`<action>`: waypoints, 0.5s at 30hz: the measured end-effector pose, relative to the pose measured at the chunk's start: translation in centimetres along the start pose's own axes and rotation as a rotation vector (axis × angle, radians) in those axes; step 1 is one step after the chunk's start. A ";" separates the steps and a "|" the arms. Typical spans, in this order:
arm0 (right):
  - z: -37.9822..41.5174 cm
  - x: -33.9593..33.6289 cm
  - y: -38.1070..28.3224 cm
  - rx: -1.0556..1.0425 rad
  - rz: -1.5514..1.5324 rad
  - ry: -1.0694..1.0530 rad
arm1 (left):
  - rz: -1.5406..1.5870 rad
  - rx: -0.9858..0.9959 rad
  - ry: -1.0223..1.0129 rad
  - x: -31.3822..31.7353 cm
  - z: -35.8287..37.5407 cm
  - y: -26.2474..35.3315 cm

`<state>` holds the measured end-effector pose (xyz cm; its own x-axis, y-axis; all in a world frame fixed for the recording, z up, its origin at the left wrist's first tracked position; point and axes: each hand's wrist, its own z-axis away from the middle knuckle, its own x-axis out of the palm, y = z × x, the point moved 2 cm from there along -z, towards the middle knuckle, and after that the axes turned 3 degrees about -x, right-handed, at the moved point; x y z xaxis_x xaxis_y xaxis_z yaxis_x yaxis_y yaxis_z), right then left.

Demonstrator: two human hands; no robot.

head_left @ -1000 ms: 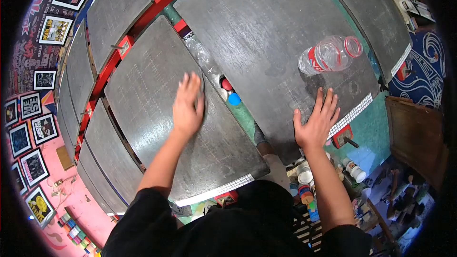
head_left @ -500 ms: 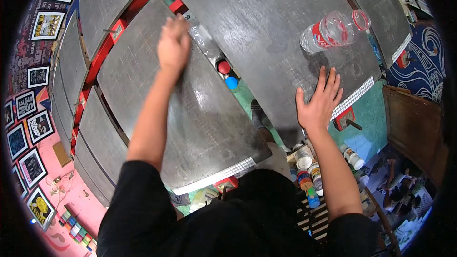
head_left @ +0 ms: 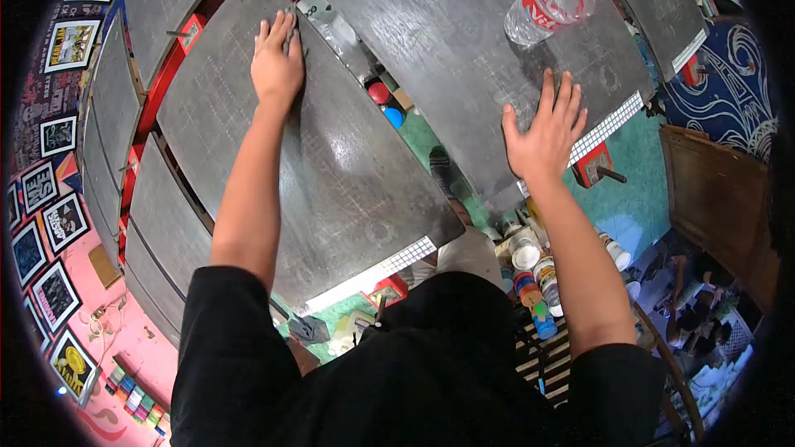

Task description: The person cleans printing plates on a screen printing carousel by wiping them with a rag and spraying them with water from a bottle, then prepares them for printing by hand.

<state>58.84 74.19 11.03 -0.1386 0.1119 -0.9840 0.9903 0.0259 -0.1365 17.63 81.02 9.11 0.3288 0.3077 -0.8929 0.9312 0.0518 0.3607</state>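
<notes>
My left hand (head_left: 277, 62) lies on the far part of a dark grey board (head_left: 348, 207), its fingers extended and nothing in it. On the neighbouring grey board (head_left: 464, 91) my right hand (head_left: 542, 132) rests palm down with the fingers spread, near the board's edge strip of small white squares (head_left: 606, 129). Just beyond its fingertips stands a clear plastic bottle (head_left: 551, 10) with a red label, its open mouth towards the top right. Bottle and right hand are apart.
Red metal frame parts (head_left: 170, 74) run between several grey boards on the left. Through the gap between the two nearer boards show a red round thing (head_left: 378, 93) and a blue one (head_left: 393, 117). Paint jars (head_left: 525, 252) stand low at the right. Framed pictures (head_left: 70, 43) line the pink wall.
My left hand, blurred before near the board's inner edge, has come down flat on the board, a little further left. The right hand stays in place on its board; the view has shifted slightly.
</notes>
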 end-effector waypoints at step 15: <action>0.5 1.1 0.3 0.001 0.055 0.054 | -0.036 -0.093 0.005 -5.5 12.9 -2.5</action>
<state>58.94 73.87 9.83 -0.0842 0.1662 -0.9825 0.9964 0.0170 -0.0826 15.56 66.95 9.65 0.2944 0.3090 -0.9043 0.9238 0.1505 0.3522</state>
